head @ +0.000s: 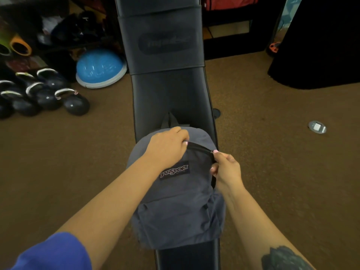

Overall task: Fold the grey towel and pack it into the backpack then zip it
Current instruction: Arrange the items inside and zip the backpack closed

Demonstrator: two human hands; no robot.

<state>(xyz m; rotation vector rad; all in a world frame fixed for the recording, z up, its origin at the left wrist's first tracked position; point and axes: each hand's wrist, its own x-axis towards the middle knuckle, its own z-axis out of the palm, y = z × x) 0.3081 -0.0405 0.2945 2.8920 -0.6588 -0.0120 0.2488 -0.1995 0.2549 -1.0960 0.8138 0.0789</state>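
The left hand [167, 145] lies on the top of the grey backpack [175, 207], fingers curled over the fabric and gripping it right at the left end of the dark zipper line [198, 147]. The right hand [224, 168] is at the other end of that line, on the backpack's right shoulder: its thumb and forefinger are pinched together on the small zipper pull [212, 152], with the other fingers curled under. Between the two hands the zipper runs as a thin dark arc across the upper front panel; whether its teeth are fully joined there I cannot tell. The grey towel is not visible anywhere.

The backpack lies face up on a long, narrow, black padded table [171, 94], filling its width near the near end and hanging slightly over both long edges. A sewn logo patch [174, 170] sits just below the zipper, a front pocket [175, 221] lower down, and a carry loop [169, 119] points towards the far end.

On the brown carpet [263, 172] to the left are several dark kettlebells [76, 103] and a blue half-dome balance trainer [100, 68]; to the right, well apart, is a small round metal floor plate [317, 127].
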